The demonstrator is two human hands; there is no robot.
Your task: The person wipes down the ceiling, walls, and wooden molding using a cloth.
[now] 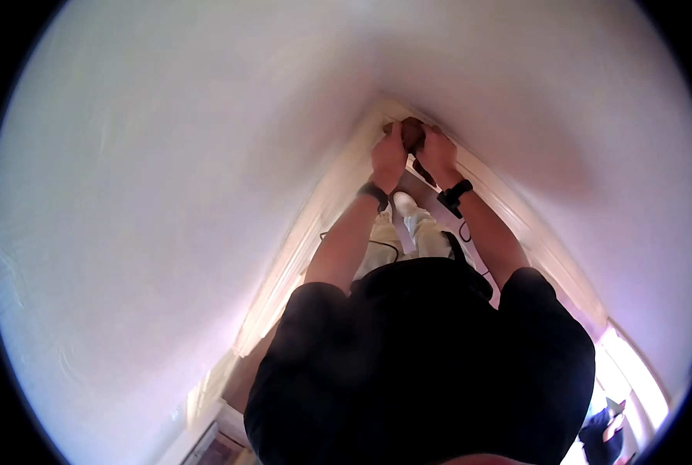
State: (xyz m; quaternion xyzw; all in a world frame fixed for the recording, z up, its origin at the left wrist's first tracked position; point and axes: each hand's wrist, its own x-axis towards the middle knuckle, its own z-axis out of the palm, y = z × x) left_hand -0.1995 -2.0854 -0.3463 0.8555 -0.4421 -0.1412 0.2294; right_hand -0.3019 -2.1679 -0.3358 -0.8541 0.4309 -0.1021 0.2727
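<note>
Black shirt [431, 364] is filling the foreground; left hand [390, 159] and right hand [437, 153] are curling closed, both apparently gripping a brown object [413, 133] beside the trim [307, 232] where the walls [168, 155] are meeting; handling is proceeding, but completed and remaining portions are not showing

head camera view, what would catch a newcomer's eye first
Probably the black shirt filling the lower middle. Next, the left hand and right hand, together at a brown object, too unclear to name, near the corner where two pale walls meet. Dark bands on both wrists also stand out.
</note>
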